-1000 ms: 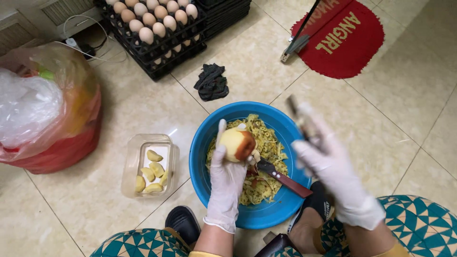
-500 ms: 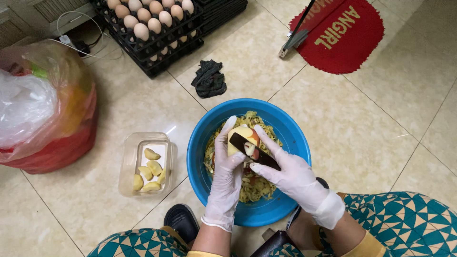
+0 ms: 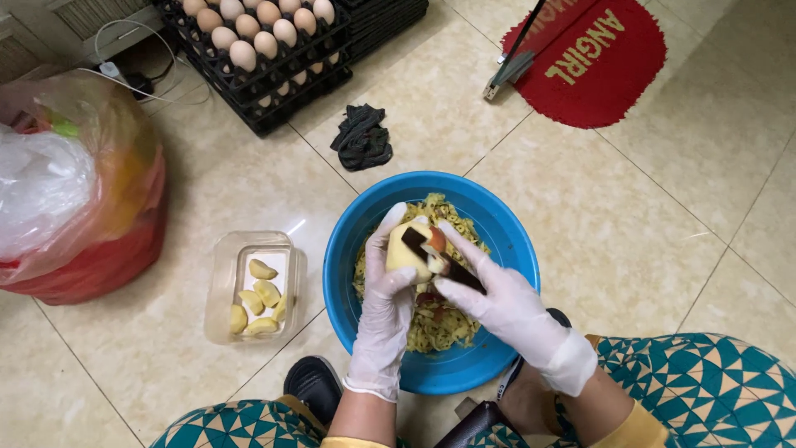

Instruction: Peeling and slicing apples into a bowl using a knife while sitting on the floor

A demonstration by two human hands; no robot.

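Note:
My left hand (image 3: 386, 294), in a white glove, grips a partly peeled apple (image 3: 407, 254) over a blue basin (image 3: 497, 357) holding a heap of yellow peels (image 3: 431, 319). A patch of red skin shows on the apple's right side. My right hand (image 3: 497, 303), also gloved, holds a dark-bladed knife (image 3: 435, 257) with its blade laid against the apple.
A clear plastic box (image 3: 249, 286) with several peeled fruit pieces sits left of the basin. A red bag with white plastic (image 3: 75, 199) stands far left. Black trays of eggs (image 3: 265, 41), a dark rag (image 3: 362, 137) and a red mat (image 3: 597, 58) lie beyond. My black shoe (image 3: 313, 383) touches the basin.
My right hand came in from the right with the knife and set the blade on the apple. The left hand kept the apple over the basin.

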